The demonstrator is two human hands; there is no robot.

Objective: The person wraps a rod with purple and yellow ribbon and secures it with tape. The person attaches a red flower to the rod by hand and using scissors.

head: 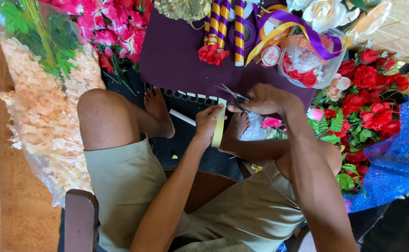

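Sitting on a low wooden seat (pixel 80 214) with my knees apart, I work among artificial flowers spread across the floor. At far left lies a clear bag of peach blossoms (pixel 41 112), with a spray of pink flowers (pixel 106 28) beyond it. My left hand (pixel 207 122) pinches a pale yellow paper strip (pixel 218 128) between thumb and fingers, holding it upright just below its top end, over my bare feet. A white stick (pixel 182 117) lies on the dark mat just left of that hand. Above the strip, a purple cloth (pixel 176 60) carries purple-and-gold striped rods (pixel 223 28) and a small red bloom (pixel 212 54). My right hand (pixel 267 99) is closed around the handles of a pair of scissors (pixel 234 95), blades pointing left toward the top of the strip; whether the blades are biting the paper I cannot quite tell from this angle. The strip looks light, thin and floppy, likely to crease or tear if gripped hard, so a gentle pinch near the cutting point, keeping it taut, seems the surest hold. Farther right sit a clear bag tied with purple and gold ribbon (pixel 307 60), a heap of red carnations (pixel 372 102) with green leaves, and glittery blue fabric (pixel 395 158).
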